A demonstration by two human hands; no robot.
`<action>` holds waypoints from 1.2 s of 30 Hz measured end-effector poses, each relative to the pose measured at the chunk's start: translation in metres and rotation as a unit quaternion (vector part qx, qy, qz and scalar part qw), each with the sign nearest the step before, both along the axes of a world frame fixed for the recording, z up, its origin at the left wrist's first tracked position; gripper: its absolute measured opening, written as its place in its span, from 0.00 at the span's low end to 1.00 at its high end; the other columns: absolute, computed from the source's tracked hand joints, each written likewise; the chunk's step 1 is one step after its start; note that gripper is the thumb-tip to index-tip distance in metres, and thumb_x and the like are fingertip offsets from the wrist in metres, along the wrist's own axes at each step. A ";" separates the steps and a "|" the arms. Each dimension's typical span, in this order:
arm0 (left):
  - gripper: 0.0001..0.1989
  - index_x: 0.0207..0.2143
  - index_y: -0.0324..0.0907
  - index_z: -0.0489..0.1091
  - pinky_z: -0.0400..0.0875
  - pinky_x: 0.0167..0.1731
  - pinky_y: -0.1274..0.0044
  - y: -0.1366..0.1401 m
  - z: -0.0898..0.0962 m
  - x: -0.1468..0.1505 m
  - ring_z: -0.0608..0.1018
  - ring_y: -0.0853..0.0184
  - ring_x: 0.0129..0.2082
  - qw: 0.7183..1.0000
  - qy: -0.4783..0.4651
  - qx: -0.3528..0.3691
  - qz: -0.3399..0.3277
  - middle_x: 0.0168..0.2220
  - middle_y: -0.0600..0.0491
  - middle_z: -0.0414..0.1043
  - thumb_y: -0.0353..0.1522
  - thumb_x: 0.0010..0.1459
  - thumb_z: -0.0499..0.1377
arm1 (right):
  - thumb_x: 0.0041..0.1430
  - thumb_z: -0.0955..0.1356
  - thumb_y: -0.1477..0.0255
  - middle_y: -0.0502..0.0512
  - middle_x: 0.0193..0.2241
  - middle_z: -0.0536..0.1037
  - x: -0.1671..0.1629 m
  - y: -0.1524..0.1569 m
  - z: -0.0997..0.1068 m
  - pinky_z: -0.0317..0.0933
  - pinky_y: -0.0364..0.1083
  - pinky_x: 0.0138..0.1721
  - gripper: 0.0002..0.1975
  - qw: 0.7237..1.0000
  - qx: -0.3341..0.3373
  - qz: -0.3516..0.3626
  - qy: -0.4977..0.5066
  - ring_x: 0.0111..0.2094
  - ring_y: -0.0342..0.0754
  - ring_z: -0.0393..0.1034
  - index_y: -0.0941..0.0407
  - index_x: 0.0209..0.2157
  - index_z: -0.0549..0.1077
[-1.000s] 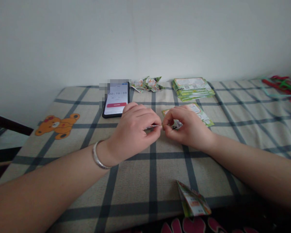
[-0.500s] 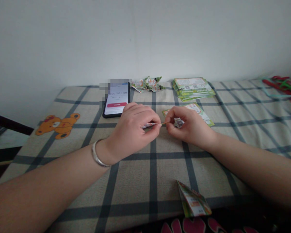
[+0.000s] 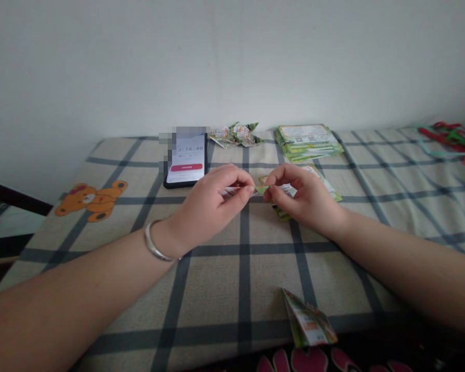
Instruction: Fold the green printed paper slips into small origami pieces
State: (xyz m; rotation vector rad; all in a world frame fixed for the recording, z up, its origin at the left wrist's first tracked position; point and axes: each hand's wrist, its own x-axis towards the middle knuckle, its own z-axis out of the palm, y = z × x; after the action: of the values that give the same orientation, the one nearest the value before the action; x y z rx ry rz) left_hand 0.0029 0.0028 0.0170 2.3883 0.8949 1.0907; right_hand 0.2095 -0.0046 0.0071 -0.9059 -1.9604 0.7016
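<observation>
Between my two hands is a small folded piece of printed paper (image 3: 260,189), green and white, mostly covered by the fingers. My left hand (image 3: 220,199), with a silver bangle at the wrist, pinches its left end. Thumb and fingertips of my right hand (image 3: 300,194) close on the other end. Under and behind the right hand lies a flat green-and-white printed sheet (image 3: 325,183). Close to the front edge of the table sits a folded paper triangle (image 3: 312,323) in the same print.
A phone (image 3: 186,160) showing a running timer lies left of centre. Behind my hands are folded paper pieces (image 3: 236,134) and a stack of printed sheets (image 3: 309,140). A bear cutout (image 3: 93,200) is at left, red and green items (image 3: 451,137) far right. The checked cloth (image 3: 213,289) covers the table.
Both hands have turned slightly, and more of the paper's green end shows between the fingertips. The right hand has risen a little. The phone's timer advanced by one second.
</observation>
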 end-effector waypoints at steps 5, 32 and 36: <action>0.06 0.37 0.39 0.70 0.67 0.35 0.80 0.001 -0.003 0.000 0.74 0.71 0.35 1.000 -0.006 -0.020 0.011 0.34 0.55 0.72 0.30 0.64 0.54 | 0.61 0.66 0.77 0.48 0.27 0.76 -0.001 0.002 -0.001 0.63 0.40 0.32 0.02 0.999 -0.029 -0.008 0.035 0.30 0.40 0.72 0.56 0.34 0.68; 0.06 0.41 0.39 0.68 0.74 0.31 0.80 0.015 -0.015 0.003 0.78 0.72 0.32 0.965 -0.129 -0.226 -0.022 0.35 0.54 0.76 0.26 0.61 0.54 | 0.58 0.70 0.71 0.49 0.30 0.75 0.000 0.008 -0.010 0.64 0.44 0.36 0.06 0.991 -0.118 0.027 0.062 0.32 0.43 0.70 0.55 0.34 0.68; 0.07 0.42 0.40 0.67 0.74 0.32 0.81 0.015 -0.015 0.002 0.79 0.72 0.33 0.968 -0.127 -0.216 -0.027 0.34 0.54 0.77 0.25 0.61 0.54 | 0.59 0.69 0.71 0.49 0.30 0.75 -0.001 0.009 -0.010 0.65 0.44 0.36 0.05 0.987 -0.135 0.046 0.079 0.32 0.43 0.70 0.54 0.34 0.67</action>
State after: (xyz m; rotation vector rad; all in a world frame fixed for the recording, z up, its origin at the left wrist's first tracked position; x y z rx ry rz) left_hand 0.0051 0.0174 0.0018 1.8606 0.8671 1.0275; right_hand 0.2090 0.0041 -0.0032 -0.8926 -1.8032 1.0788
